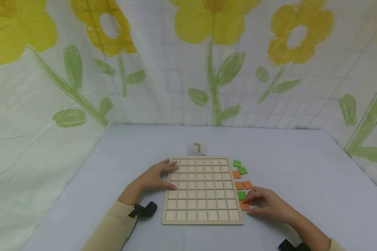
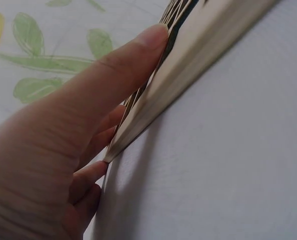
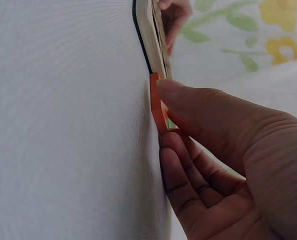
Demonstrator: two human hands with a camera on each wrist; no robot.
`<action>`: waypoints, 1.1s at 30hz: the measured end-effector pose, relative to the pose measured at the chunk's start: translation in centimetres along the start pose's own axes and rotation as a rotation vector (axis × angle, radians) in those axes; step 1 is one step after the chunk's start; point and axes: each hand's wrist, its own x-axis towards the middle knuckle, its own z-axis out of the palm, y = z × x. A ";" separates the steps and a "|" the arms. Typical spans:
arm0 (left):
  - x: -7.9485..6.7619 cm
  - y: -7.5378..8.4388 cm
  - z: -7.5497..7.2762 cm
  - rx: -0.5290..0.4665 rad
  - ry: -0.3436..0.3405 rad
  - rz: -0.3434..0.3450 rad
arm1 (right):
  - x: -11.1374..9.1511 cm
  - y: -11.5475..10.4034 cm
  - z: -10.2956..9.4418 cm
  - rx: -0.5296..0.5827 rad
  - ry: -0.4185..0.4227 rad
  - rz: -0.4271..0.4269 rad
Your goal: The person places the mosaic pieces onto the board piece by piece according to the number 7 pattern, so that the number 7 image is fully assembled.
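A wooden grid board point(image 1: 202, 222) with rows of square cells lies flat on the table. My left hand point(image 1: 155, 175) rests on its left edge, thumb and fingers spread along the rim; the left wrist view shows the thumb point(image 2: 133, 55) on the frame. Beside the board's lower right corner, my right hand point(image 1: 268, 204) pinches an orange square tile point(image 1: 244, 206). Up close in the right wrist view, the thumb point(image 3: 188, 100) is on the orange tile point(image 3: 156, 102) and curled fingers point(image 3: 181, 175) meet its near end.
Along the board's right side lie green tiles point(image 1: 237, 163) and more orange tiles point(image 1: 239, 185), some loosely turned. A small gridded card point(image 1: 196, 148) with a tan pattern sits behind the board. A flowered curtain point(image 1: 163, 87) hangs beyond the white table point(image 1: 119, 150).
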 end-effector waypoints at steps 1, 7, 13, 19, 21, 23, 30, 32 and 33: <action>0.0 0.0 0.0 -0.003 0.001 -0.001 | 0.0 0.0 0.0 0.003 0.000 -0.005; -0.1 -0.1 0.0 -0.011 0.017 -0.018 | 0.0 0.0 -0.1 -0.001 -0.004 0.012; -0.2 -0.1 0.0 -0.012 0.025 -0.014 | 0.2 0.0 -0.2 -0.033 -0.005 0.076; -0.2 0.1 -0.1 -0.007 0.012 -0.015 | 0.0 -0.2 -0.3 -0.035 -0.005 0.074; -0.1 0.1 -0.1 -0.006 0.006 -0.014 | 0.1 -0.2 -0.3 -0.038 -0.008 0.074; -0.2 0.1 -0.1 0.001 0.003 -0.008 | 0.1 -0.3 -0.3 -0.041 -0.012 0.074; -0.2 0.1 -0.1 0.010 -0.004 0.006 | 0.2 -0.2 -0.3 -0.050 -0.022 0.059; -0.2 0.2 -0.1 0.013 -0.008 0.004 | 0.3 -0.3 -0.4 -0.056 -0.031 0.072; -0.2 0.2 -0.2 0.014 -0.010 0.002 | 0.3 -0.3 -0.4 -0.062 -0.035 0.078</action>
